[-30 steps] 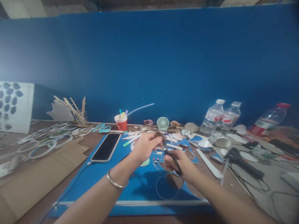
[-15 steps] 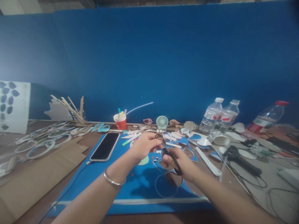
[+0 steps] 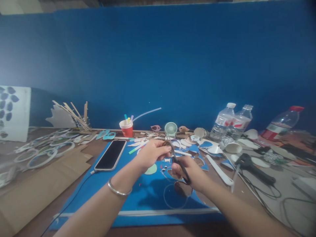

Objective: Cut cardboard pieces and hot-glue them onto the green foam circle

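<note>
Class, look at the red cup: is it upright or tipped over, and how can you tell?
Upright: the cup stands with its white rim on top, and coloured sticks poke up out of it.

Scissors (image 3: pixel 175 159), black-handled, slant with blades pointing forward, just beside a small dark piece (image 3: pixel 166 144), shape unclear

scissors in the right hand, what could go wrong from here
The blades of the scissors in the right hand are close to the left hand, so a slip might nick a fingertip.
The small dark piece pinched there is partly hidden by the fingers, so a cut could stray.
If dropped, it might get lost among the cut scraps.
</note>
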Demonstrator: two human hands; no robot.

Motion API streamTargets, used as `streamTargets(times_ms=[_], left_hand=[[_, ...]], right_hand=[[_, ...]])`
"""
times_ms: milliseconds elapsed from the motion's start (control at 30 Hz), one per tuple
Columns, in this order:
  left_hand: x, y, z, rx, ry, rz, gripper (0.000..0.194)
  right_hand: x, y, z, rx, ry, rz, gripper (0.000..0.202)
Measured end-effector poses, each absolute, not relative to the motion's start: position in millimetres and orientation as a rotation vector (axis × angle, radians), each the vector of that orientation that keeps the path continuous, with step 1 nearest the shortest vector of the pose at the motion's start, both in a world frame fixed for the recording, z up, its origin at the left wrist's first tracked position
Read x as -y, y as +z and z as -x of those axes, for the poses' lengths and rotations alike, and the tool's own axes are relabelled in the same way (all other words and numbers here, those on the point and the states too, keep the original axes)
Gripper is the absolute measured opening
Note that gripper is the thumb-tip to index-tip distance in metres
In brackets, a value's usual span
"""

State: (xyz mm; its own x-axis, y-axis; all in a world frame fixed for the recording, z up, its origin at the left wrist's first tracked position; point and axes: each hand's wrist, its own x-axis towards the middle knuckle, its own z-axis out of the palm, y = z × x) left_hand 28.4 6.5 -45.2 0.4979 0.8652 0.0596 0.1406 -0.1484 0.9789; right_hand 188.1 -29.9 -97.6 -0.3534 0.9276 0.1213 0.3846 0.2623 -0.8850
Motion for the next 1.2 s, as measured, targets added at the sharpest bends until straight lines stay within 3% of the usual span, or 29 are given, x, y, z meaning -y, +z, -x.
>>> streamTargets(times_ms=[900,1200], left_hand=[[-11.7,-48.6,-22.5,-1.004,0.909,-1.821,0.029],[-6.4,-45.8,-27.6,-0.890,0.780,-1.891,0.024]], right_hand=[[31.8,-89.2,-184.4,1.688,1.199,1.208,0.052],[31.8,-90.5,-186.4,1.816,1.054,1.071,0.035]])
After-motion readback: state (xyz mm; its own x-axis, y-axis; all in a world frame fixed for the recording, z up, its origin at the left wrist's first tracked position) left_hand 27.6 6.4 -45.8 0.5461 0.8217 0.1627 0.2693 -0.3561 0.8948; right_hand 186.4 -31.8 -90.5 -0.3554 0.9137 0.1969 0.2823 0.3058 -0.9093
